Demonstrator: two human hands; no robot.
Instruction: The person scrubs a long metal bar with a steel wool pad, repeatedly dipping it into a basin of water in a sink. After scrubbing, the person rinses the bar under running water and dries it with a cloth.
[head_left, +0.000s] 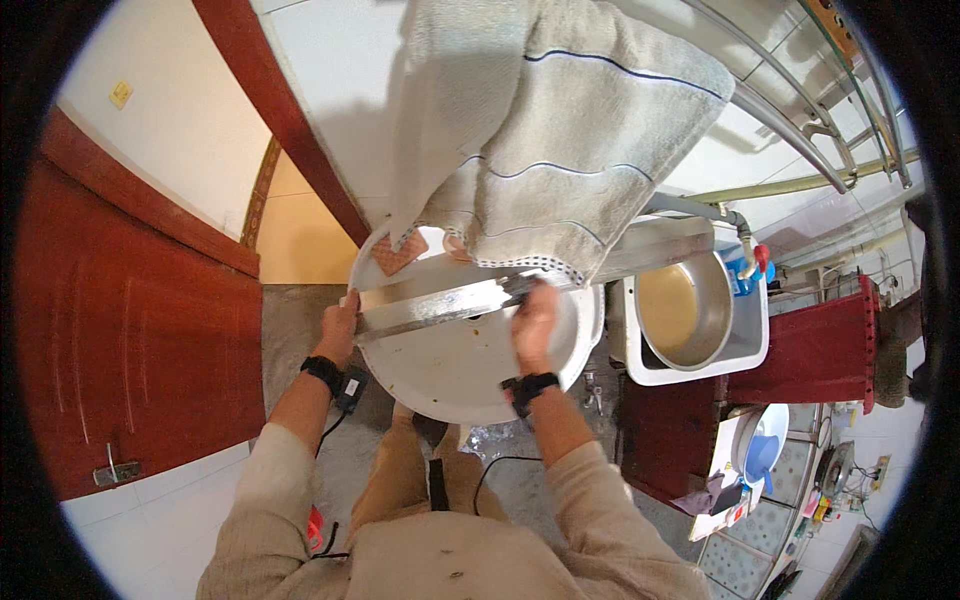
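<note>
My left hand grips the left end of a long, shiny metal strip. The strip lies slantwise above a white washbasin, its surface streaked with whitish wet patches. My right hand, blurred, holds a dark scrubbing pad against the strip. Beyond that hand a towel hides part of the view. A grey metal length shows on the towel's far side; whether it is the same strip I cannot tell. Small yellowish bits dot the basin around its drain.
A pale striped towel hangs over the basin's back edge. To the right, a metal pot with yellowish liquid stands in a white sink under a red-handled tap. A red door is at left; black cables trail below.
</note>
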